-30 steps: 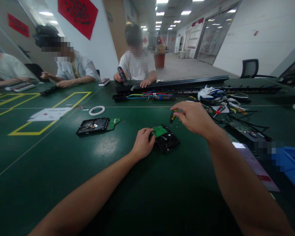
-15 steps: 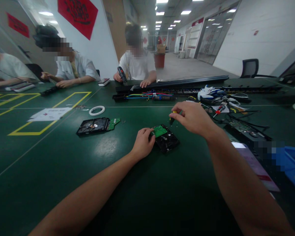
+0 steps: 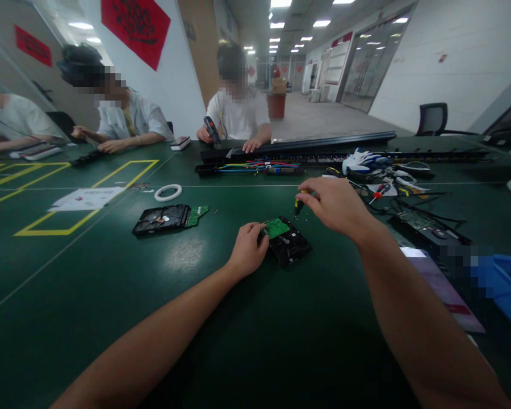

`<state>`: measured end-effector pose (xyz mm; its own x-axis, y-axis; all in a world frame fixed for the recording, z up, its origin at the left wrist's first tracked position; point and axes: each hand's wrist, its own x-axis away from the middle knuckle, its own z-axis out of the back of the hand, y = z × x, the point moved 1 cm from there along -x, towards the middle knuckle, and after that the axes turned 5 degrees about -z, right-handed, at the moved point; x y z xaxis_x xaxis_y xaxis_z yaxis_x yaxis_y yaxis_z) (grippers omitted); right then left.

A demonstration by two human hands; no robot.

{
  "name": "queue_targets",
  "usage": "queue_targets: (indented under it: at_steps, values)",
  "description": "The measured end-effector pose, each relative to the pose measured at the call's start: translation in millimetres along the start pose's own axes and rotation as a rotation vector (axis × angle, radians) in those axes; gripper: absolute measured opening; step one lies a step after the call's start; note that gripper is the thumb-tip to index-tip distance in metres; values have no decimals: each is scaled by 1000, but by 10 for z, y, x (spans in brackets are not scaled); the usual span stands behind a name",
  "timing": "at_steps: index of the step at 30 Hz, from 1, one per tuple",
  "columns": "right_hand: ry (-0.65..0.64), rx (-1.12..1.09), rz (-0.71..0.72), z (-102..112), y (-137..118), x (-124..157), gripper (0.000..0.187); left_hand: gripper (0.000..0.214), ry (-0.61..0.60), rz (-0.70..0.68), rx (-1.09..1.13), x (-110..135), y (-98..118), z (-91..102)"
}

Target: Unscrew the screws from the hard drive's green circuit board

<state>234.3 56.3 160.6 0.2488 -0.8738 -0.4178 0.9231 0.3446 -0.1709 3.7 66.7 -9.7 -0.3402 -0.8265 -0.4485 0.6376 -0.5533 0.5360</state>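
Observation:
A black hard drive (image 3: 290, 245) with a green circuit board (image 3: 275, 227) on top lies on the green table in front of me. My left hand (image 3: 247, 247) grips its left edge, fingers curled on the board's corner. My right hand (image 3: 334, 203) is closed round a small yellow-and-black screwdriver (image 3: 298, 205), held upright with its tip at the drive's far right corner.
A second hard drive (image 3: 167, 217) lies to the left, with a white tape ring (image 3: 168, 192) behind it. Cables, gloves and tools (image 3: 377, 170) clutter the right. A blue bin (image 3: 509, 289) sits at the right edge. Three people work across the table; one holds a power screwdriver (image 3: 211, 129).
My right hand and the screwdriver have shifted only slightly, the fingers turning on the handle. My left hand stays on the drive.

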Motion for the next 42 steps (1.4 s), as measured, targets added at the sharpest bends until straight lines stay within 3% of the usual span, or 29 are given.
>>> queue_targets:
  at_steps: [4, 16, 21, 26, 38, 42]
  values:
    - [-6, 21, 20, -7, 2, -3, 26, 34, 6, 0, 3, 0, 0, 0]
    - [-2, -7, 7, 1, 14, 0, 17, 34, 7, -7, 7, -3, -1, -3]
    - [7, -28, -3, -9, 25, -1, 24, 33, -1, -3, 7, -5, 1, 4]
    - [6, -25, -24, 4, 10, 9, 10, 34, -5, 0, 11, -3, 6, 9]
    - [7, -18, 7, -9, 24, 3, 16, 33, 9, -9, 8, -2, 2, -3]
    - [26, 11, -19, -28, 25, 10, 10, 33, 13, -7, 7, 0, 9, -1]
